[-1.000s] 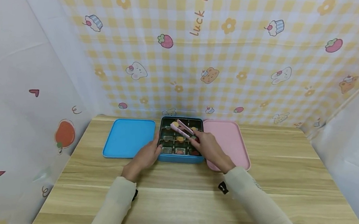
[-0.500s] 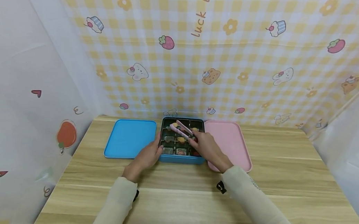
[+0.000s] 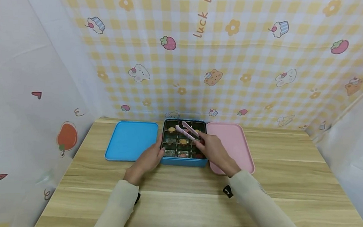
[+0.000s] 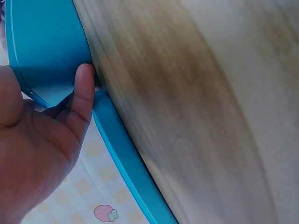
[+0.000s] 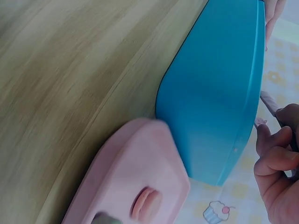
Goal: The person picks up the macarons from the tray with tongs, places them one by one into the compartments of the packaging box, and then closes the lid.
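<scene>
In the head view a blue tin [image 3: 185, 161] with a dark divided insert stands at the back of the table. My left hand [image 3: 150, 158] rests along its left side, fingers fairly straight against the wall, as the left wrist view also shows. My right hand [image 3: 214, 150] holds pink tongs [image 3: 186, 132] over the tin, their tips spread with nothing seen between them. A round yellow-orange piece [image 3: 171, 129] lies in the back left compartment, and another yellow-orange piece [image 3: 182, 142] lies near the middle. Part of the tin's right side is hidden by my right hand.
A blue lid-like tray [image 3: 131, 140] lies left of the tin. On its right lies a pink tray [image 3: 231, 145], which in the right wrist view bears a pink macaron [image 5: 147, 205] and a blurred greenish thing [image 5: 105, 218]. Patterned cloth [image 3: 253, 59] hangs behind the table.
The tongs have let go of the yellow-orange piece, which now sits in the back left compartment. My right hand and the tongs have shifted slightly right; my left hand has stayed put.
</scene>
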Tool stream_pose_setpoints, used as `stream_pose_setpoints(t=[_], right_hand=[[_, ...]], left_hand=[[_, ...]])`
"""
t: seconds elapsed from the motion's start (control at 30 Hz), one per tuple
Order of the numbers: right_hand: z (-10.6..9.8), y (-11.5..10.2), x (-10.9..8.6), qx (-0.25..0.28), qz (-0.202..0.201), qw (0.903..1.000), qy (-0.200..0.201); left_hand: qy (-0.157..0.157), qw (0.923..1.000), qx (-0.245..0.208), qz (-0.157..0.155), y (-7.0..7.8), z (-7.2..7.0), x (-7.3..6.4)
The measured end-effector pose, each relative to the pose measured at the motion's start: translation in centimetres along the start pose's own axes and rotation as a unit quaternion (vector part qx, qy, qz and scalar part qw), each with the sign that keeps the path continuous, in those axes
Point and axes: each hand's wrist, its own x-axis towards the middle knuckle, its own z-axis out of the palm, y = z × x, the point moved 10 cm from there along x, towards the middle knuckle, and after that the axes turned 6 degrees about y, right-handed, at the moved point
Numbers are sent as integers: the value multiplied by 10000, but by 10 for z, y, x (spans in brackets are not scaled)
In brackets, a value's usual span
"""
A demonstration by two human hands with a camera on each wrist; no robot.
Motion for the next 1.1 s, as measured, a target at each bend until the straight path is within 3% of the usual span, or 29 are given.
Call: stream_pose_setpoints(t=[0.33,0.53,1.1], right_hand=[[-37,23,-12,-132,-123,9987,483],[-49,38,-20,-192,-221,9977,604],[-69,73,-50,-421,-107,9980,460]], left_hand=[[-6,10000,52,53,-1,0,-1],[-3,10000,77,54,-2,0,0],[-56,9999,91,-22,-4,2,1]])
